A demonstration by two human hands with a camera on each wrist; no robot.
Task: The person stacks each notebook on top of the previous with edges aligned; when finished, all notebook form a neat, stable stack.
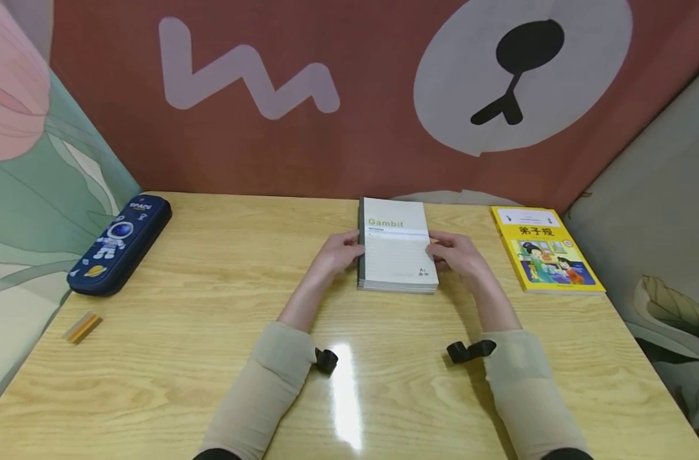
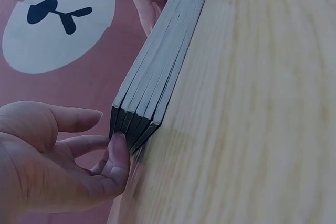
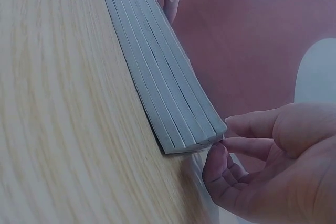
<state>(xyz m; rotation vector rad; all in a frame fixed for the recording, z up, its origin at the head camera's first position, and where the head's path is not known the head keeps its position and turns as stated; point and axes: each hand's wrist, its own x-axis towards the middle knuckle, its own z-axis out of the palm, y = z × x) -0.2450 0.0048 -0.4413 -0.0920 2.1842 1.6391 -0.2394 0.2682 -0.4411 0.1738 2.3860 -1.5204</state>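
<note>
A stack of several notebooks (image 1: 397,255) with a pale cover reading "Gambit" lies on the table, dark spines to the left and page edges facing the front. At its spine side is my left hand (image 1: 342,253), fingertips touching the spines (image 2: 137,124) and the thumb raised apart from them. My right hand (image 1: 455,253) is at the opposite side, its fingertips right at the edge of the page block (image 3: 163,72). Both hands flank the stack at about mid-length, relaxed fingers against its sides. The far ends of some fingers are hidden behind the stack.
A yellow book (image 1: 547,250) with a cartoon cover lies to the right. Far left is a navy pencil case (image 1: 119,246) with an astronaut print, and in front of it a small striped eraser-like block (image 1: 82,328). A printed wall backdrop (image 1: 378,153) stands behind the wooden table (image 1: 223,268).
</note>
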